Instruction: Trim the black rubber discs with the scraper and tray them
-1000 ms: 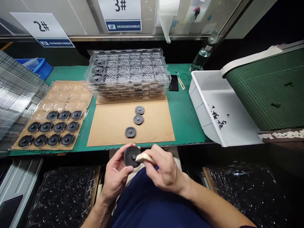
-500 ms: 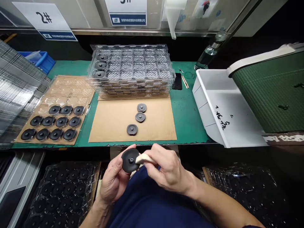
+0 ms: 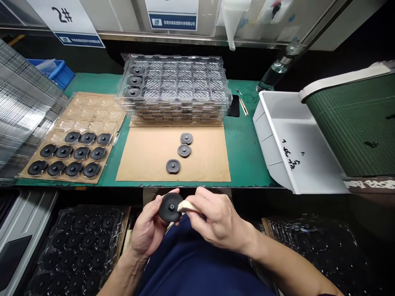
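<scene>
"What's the surface like?"

"A green bench (image 3: 247,160), with a flat cardboard sheet (image 3: 142,156) on it just beyond both hands. Signs (image 3: 173,20) hang on the wall at the back."

"And the left hand (image 3: 148,232)?"

"Partly closed, its thumb at the rim of a black disc (image 3: 166,209) and its fingers behind. The disc is held in front of the body, just off the near edge of the bench, its small raised hub facing up."

"What has the right hand (image 3: 219,218) got?"

"A pale pad (image 3: 187,206), pinched between thumb and fingers, the rest curled in. The pad's tip is at the disc's right side, beside the hub."

"Anything on the cardboard?"

"Three loose discs (image 3: 173,166) ahead of the hands, two close together and one nearer. Beyond them is a stack of clear trays (image 3: 185,84), the top one with black discs in its left column."

"Out to the sides?"

"Left of the left hand, a clear tray (image 3: 101,113) over brown card holds eleven discs in its nearer rows. Well right of the right hand is a white bin (image 3: 317,156), with a bottle (image 3: 274,72) behind it."
</scene>
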Available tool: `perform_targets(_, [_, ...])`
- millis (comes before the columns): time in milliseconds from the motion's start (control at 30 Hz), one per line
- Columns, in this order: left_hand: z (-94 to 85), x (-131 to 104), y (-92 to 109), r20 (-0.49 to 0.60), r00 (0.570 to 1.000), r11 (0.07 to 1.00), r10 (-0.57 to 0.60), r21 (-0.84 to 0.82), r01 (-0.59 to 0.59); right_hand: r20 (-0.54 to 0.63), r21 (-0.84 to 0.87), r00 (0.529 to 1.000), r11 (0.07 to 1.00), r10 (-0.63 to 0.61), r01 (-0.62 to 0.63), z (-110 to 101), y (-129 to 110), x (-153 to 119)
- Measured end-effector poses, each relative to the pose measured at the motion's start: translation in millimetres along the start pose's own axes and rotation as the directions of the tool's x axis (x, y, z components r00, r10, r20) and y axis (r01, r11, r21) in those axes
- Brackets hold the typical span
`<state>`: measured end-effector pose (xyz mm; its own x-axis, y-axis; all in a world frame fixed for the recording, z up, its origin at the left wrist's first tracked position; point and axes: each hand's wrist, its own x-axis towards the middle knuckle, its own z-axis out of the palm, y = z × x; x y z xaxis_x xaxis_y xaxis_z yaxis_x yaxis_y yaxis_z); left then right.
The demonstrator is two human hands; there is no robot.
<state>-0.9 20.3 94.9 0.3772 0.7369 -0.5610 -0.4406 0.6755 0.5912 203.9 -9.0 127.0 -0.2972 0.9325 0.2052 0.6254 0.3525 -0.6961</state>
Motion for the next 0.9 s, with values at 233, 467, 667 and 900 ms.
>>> perform_targets(233, [1.4,2.0,-1.1,0.073,0.997,1.000,-0.016,0.021,0.015,-0.029,-0.103,0.999,0.995,-0.024,0.021,1.0,-1.3,3.6])
perform_targets(467, [10.5,5.5,1.0,-0.041,0.987,0.987,0.154,-0.045,-0.156,-0.101,-0.147,0.995,0.989,-0.004,-0.011,3.4,-6.3,3.8])
perform_targets(667, [4.6,8.5,-0.7,0.072,0.996,0.999,0.049,0.012,-0.050,-0.084,-0.189,0.996,0.982,-0.024,0.007,2.8,-5.1,11.6])
perform_targets(900, [5.8,9.2,-0.2,-0.075,0.975,0.976,0.208,-0.051,-0.212,-0.076,-0.181,0.997,0.983,-0.028,0.014,7.5,-5.4,13.8])
